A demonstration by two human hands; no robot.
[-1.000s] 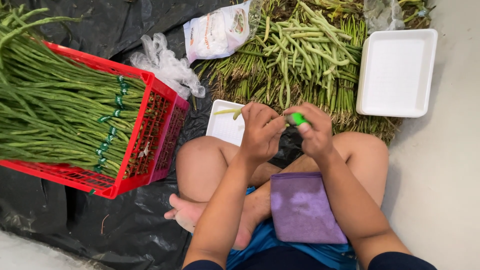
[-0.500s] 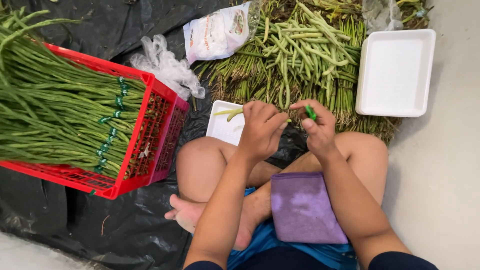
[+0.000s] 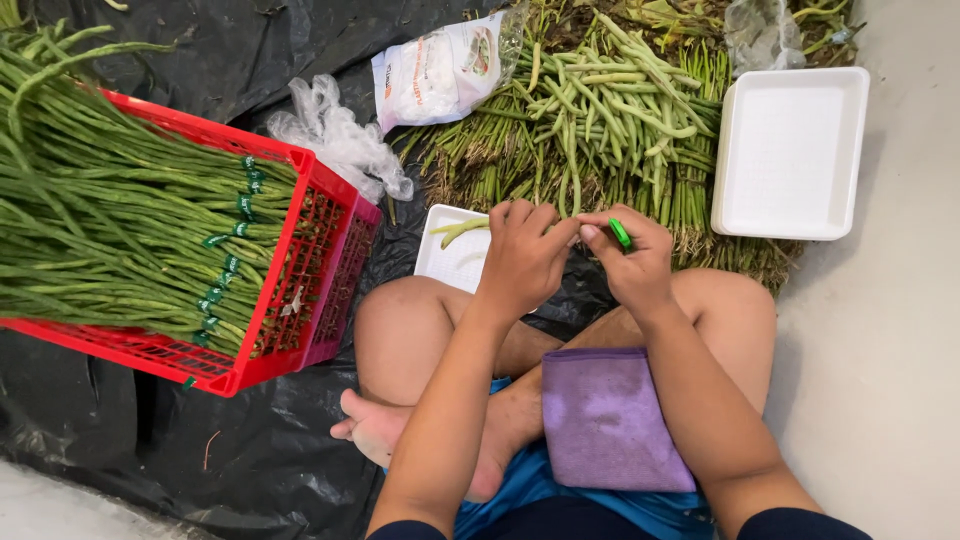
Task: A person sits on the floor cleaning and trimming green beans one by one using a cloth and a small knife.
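Seated person sorting long beans on the floor, seen from above. The green band sits at the top of the right hand, pinched between thumb and forefinger; the fingers are clenched on it. The left hand meets the right just above the knees, fingers curled shut; what they grip is hidden by the knuckles, though a bean end shows just to the left of them.

Judged from this pose, the step goes best with both hands close together and the band kept taut between the fingertips, so that it cannot slip free.

Under the left hand lies a small white tray with bean pieces on it. Beyond the hands is a heap of loose beans on black plastic sheeting. A large empty white foam tray rests to the right, its left edge against the heap. A red crate to the left holds bundled beans tied with green bands. A flat white printed bag lies tilted at the top centre, a crumpled clear bag beside it. A purple cloth covers the lap.
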